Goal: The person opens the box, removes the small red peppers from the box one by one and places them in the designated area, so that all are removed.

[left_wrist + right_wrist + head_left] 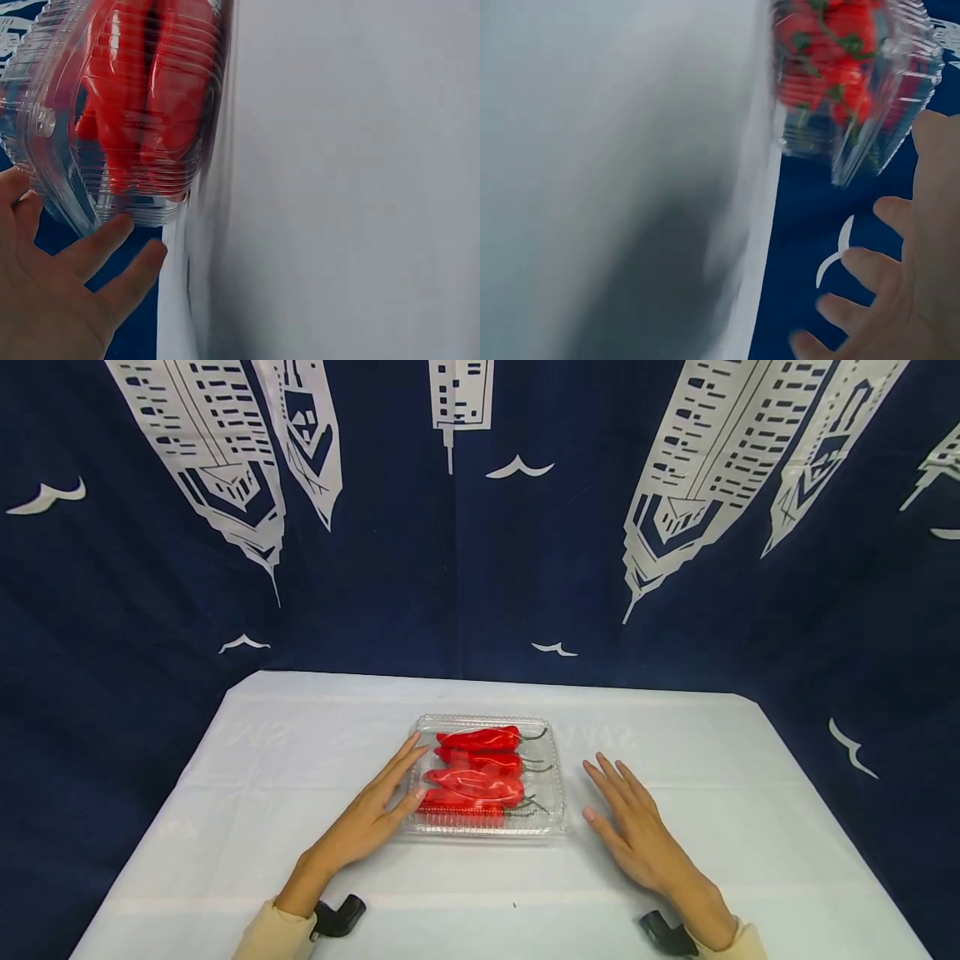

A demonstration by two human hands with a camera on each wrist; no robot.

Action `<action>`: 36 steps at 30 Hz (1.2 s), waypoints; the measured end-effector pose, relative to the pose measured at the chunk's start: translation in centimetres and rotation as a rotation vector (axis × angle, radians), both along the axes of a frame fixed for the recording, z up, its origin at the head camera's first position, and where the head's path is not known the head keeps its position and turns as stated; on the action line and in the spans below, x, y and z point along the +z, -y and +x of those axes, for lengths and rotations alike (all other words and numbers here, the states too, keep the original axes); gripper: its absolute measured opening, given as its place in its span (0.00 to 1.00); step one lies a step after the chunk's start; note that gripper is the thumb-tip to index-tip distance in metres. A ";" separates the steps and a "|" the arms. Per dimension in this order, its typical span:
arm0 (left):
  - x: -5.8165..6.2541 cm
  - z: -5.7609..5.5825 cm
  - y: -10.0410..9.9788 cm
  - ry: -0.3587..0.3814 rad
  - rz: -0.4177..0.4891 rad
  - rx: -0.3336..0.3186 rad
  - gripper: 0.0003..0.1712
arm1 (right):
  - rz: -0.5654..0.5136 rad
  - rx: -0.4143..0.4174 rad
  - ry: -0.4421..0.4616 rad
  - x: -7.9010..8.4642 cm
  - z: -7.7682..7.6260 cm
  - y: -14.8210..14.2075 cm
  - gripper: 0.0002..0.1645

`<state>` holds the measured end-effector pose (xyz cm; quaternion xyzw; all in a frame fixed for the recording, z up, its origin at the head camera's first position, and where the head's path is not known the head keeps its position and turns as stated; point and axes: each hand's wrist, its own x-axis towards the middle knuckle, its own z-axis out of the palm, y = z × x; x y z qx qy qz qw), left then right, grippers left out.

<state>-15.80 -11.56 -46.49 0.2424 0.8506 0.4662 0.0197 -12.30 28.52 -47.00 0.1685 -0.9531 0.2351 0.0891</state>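
A clear plastic clamshell box lies on the white table, its lid down over several red peppers with green stems pointing right. My left hand is at the box's left side, fingers extended, fingertips right at its edge. In the left wrist view the left hand has its fingers spread beside the ribbed end of the box. To the right of the box my right hand hovers with fingers extended, apart from it and holding nothing. The right wrist view shows that hand below the stem end of the peppers.
The white tablecloth covers the table, whose far edge meets a dark blue curtain with white building and bird prints. Black wrist devices sit at both cuffs. A tiny dark speck lies near the front of the table.
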 end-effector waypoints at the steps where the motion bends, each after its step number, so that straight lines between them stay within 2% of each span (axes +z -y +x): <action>1: 0.0 0.0 0.0 -0.001 0.014 -0.004 0.36 | -0.021 0.013 0.018 0.1 0.1 0.1 0.38; 7: -0.3 -0.2 -0.1 -0.018 0.053 -0.010 0.36 | -0.197 0.106 0.139 0.6 0.4 0.9 0.38; 11: -0.3 -0.3 -0.1 -0.014 0.062 -0.011 0.35 | -0.418 0.162 0.262 0.9 0.5 1.4 0.36; 14: -0.3 -0.3 -0.1 -0.006 0.072 -0.009 0.35 | -0.596 0.173 0.377 1.1 0.6 2.0 0.34; 18: -0.3 -0.2 -0.1 -0.001 0.079 -0.006 0.34 | -0.757 0.136 0.474 1.2 0.7 2.6 0.35; 22: -0.4 -0.1 -0.1 0.001 0.085 -0.005 0.34 | -0.889 0.040 0.565 1.1 0.8 3.2 0.40; 26: -0.4 -0.2 -0.2 -0.001 0.097 -0.009 0.34 | -0.975 -0.036 0.647 0.9 0.9 3.5 0.42; 30: -0.5 -0.3 -0.3 -0.007 0.103 -0.013 0.34 | -1.047 -0.043 0.717 0.9 0.9 3.4 0.42; 36: -0.5 -0.4 -0.3 0.002 0.100 -0.005 0.33 | -1.223 -0.026 0.846 1.0 0.9 3.3 0.41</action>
